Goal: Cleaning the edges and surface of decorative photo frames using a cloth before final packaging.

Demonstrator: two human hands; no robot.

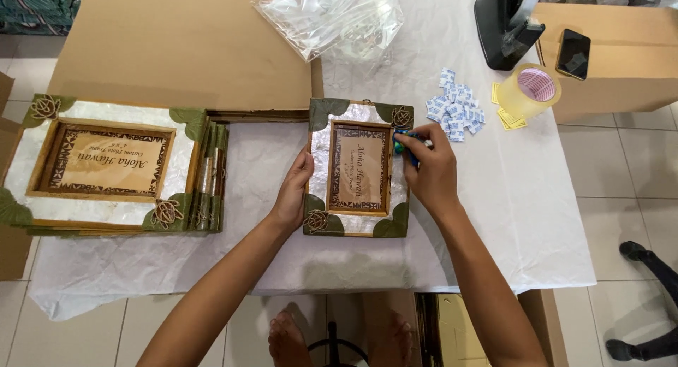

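The small photo frame (359,168), shell-faced with green leaf corners and carved turtle ornaments, is laid flat on the white-covered desk (494,218), close to the near edge and directly before the person. Its left edge is steadied by the left hand (293,194), whose fingers (305,162) are curled loosely over the rim, thumb on the face. At the upper right part of the frame the right hand (432,170) is closed around a small blue-green object (404,142), which is pressed against the surface; what the object is cannot be told, as most of it is hidden by the fingers. The step in hand is judged to be a wiping or touching-up of the frame's face; for the stroke to carry down the right border, a steady hold on the left side would be called for.

To the left, a stack of larger frames (113,166) of the same pattern is set on the desk, well apart from the small one. Farther back on the right, a scatter of small white and blue packets (455,109) is seen, with a roll of clear tape (530,88) just beside it. Beyond these, a flattened cardboard sheet (183,42), crumpled clear plastic bags (328,17), a black tape dispenser (505,24) and a dark phone (573,53) on a cardboard box are placed.
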